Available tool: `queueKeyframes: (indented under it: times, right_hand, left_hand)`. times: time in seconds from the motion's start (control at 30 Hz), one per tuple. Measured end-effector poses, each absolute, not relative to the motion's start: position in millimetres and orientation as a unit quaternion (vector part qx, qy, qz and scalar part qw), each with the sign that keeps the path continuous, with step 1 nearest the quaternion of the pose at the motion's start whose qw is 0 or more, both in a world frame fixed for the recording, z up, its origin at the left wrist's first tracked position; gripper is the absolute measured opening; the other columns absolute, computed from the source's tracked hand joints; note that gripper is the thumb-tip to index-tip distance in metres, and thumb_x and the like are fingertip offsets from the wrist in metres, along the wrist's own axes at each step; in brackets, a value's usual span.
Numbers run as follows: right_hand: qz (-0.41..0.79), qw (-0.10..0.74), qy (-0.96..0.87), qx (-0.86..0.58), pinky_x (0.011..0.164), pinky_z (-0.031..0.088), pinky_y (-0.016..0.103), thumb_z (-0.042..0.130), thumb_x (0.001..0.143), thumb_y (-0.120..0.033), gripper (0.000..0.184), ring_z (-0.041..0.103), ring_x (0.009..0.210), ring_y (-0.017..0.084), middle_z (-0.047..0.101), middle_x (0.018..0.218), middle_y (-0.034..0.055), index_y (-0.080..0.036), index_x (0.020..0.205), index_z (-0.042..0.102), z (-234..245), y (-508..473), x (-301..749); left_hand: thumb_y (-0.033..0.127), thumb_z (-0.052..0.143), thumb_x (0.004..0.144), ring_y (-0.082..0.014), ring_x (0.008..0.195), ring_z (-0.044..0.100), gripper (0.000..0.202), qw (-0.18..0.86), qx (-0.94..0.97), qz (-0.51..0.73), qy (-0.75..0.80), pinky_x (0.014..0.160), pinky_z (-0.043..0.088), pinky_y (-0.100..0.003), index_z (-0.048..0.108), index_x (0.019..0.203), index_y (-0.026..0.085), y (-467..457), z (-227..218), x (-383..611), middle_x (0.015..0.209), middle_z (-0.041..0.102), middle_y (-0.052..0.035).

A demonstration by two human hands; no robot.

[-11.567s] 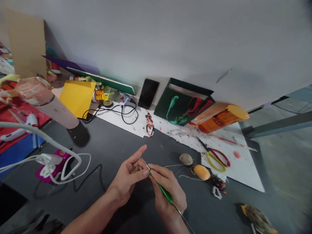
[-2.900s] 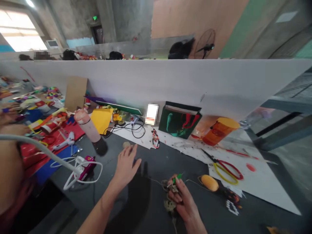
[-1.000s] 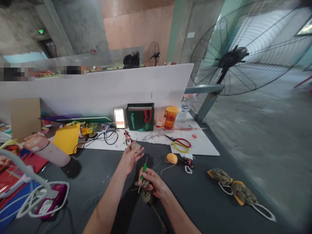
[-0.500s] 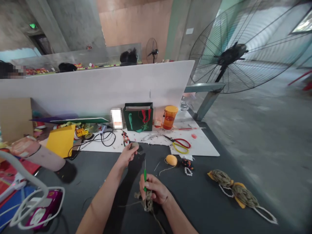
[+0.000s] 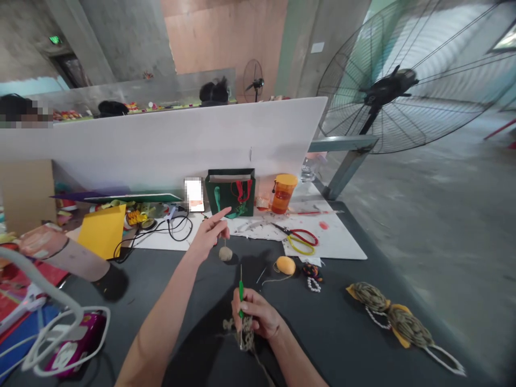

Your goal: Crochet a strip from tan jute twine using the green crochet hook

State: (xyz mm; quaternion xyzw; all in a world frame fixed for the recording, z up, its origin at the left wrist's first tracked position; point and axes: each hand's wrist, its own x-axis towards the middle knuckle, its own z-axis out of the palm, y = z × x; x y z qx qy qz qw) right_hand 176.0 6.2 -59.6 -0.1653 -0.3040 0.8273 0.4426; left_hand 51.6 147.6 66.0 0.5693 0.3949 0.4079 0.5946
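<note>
- Two items in your right hand [image 5: 258, 318]: green hook [image 5: 241, 293] upright and a small clump of olive cord [image 5: 245, 336], fingers closed round both.
- Your left hand [image 5: 207, 235]: pinched on a thread, beige bead [image 5: 225, 253] just below, forefinger out.
- Progress, as judged: clump small; fuller corded bundles [image 5: 389, 314] lie well to your right.

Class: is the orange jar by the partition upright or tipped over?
Upright. The orange jar stands on its base, lid uppermost, beside the green gift bag on the white sheet.
</note>
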Motion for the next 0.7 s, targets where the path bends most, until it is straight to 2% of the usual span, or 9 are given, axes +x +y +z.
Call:
queueKeyframes:
  times: [0.17,0.37,0.47,0.53,0.6,0.67,0.7]
  right_hand:
    - [0.822,0.446,-0.301,-0.188,0.030,0.014,0.015,0.087,0.067,-0.053,0.048,0.023,0.028,-0.001,0.069,0.053,0.0010,-0.016,0.069,0.056,-57,7,176]
    - [0.817,0.452,-0.277,-0.227,0.032,0.014,0.013,0.089,0.068,-0.048,0.045,0.031,0.032,0.000,0.072,0.058,0.0029,-0.015,0.074,0.059,-58,10,173]
    - [0.813,0.460,-0.263,-0.241,0.032,0.013,0.013,0.088,0.069,-0.048,0.045,0.031,0.032,-0.001,0.072,0.059,0.0022,-0.015,0.078,0.060,-59,11,173]
    - [0.815,0.458,-0.260,-0.242,0.032,0.012,0.013,0.089,0.067,-0.049,0.046,0.030,0.032,-0.001,0.072,0.058,0.0028,-0.014,0.077,0.059,-59,11,173]
    - [0.818,0.453,-0.260,-0.241,0.032,0.012,0.014,0.090,0.066,-0.049,0.047,0.031,0.031,-0.001,0.072,0.058,0.0038,-0.014,0.076,0.059,-58,11,173]
    - [0.821,0.449,-0.259,-0.240,0.031,0.013,0.014,0.090,0.065,-0.049,0.048,0.031,0.031,-0.001,0.072,0.058,0.0043,-0.014,0.075,0.059,-58,11,173]
    - [0.821,0.449,-0.259,-0.240,0.031,0.013,0.014,0.090,0.065,-0.049,0.048,0.031,0.031,-0.001,0.072,0.057,0.0043,-0.014,0.075,0.059,-58,10,173]
  left_hand:
    - [0.027,0.062,0.088,-0.0157,0.064,0.058,0.044,0.566,0.610,0.403,0.381,0.067,0.044,-0.027,0.069,0.129,0.013,150,77,62,0.060,0.066,-0.0006]
    - [0.029,0.054,0.092,-0.0169,0.068,0.061,0.046,0.517,0.661,0.356,0.412,0.067,0.043,-0.027,0.063,0.137,0.020,155,76,54,0.072,0.071,-0.0016]
    - [0.025,0.062,0.084,-0.0182,0.057,0.055,0.037,0.483,0.686,0.292,0.459,0.063,0.042,-0.028,0.075,0.118,0.017,150,59,36,0.056,0.063,0.0008]
    - [0.023,0.069,0.077,-0.0214,0.061,0.058,0.028,0.458,0.698,0.256,0.487,0.066,0.043,-0.029,0.079,0.103,0.019,141,43,23,0.055,0.060,0.0004]
    - [0.024,0.077,0.069,-0.0246,0.073,0.063,0.030,0.433,0.708,0.234,0.507,0.070,0.045,-0.030,0.079,0.099,0.024,129,26,12,0.067,0.064,-0.0014]
    - [0.023,0.083,0.062,-0.0278,0.086,0.067,0.039,0.417,0.716,0.217,0.516,0.076,0.047,-0.030,0.078,0.100,0.028,118,12,6,0.088,0.068,-0.0043]
    - [0.022,0.085,0.058,-0.0287,0.088,0.067,0.042,0.414,0.720,0.207,0.517,0.078,0.047,-0.031,0.078,0.099,0.028,113,5,5,0.093,0.068,-0.0047]
